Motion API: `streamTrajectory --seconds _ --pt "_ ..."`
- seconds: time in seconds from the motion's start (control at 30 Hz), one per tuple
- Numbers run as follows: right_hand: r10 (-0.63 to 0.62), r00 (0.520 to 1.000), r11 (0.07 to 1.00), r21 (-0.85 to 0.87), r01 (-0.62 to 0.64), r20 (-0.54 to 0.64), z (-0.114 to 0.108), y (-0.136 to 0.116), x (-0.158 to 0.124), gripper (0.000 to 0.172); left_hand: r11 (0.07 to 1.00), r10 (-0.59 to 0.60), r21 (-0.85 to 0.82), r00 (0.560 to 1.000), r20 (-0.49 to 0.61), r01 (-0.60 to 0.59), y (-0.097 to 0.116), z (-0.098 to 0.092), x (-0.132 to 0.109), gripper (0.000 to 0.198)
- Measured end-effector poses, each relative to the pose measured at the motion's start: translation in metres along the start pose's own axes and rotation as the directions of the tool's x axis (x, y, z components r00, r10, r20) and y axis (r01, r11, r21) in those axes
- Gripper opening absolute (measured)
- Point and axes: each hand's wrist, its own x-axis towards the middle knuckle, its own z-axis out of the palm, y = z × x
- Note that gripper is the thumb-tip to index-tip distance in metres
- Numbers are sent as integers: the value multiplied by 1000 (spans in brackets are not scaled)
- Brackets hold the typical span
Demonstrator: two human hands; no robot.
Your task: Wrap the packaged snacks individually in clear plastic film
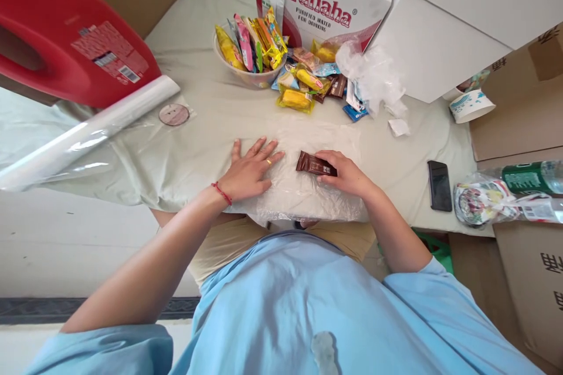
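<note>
Left hand (250,171) is palm down, fingers spread at the film's (310,202) left edge. I'd keep it flat and light so the plastic doesn't creep or wrinkle. The bar (308,163) sits over the film's middle, can't tell if it's touching, with the right hand (345,173) gripping its right end. Go easy, squeezing could crush it imo.
</note>
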Motion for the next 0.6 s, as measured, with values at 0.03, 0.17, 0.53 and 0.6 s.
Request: streamTrajectory --seconds 0.03,0.17,0.53,0.6 --pt "15 1000 1000 -5 -15 -21 0 -3 3 57 1000 -8 0 1000 -14 8 1 1 1 85" --pt "53 996 996 -65 -58 -68 1 -16 14 57 1000 -27 -4 999 -47 27 6 2 2 81" --pt "157 986 949 -267 -167 -61 3 -36 14 55 1000 -10 -17 997 -81 8 5 4 0 79" --pt "183 983 934 -308 -183 -28 5 -39 13 56 1000 -11 -13 997 -80 10 5 4 0 78"
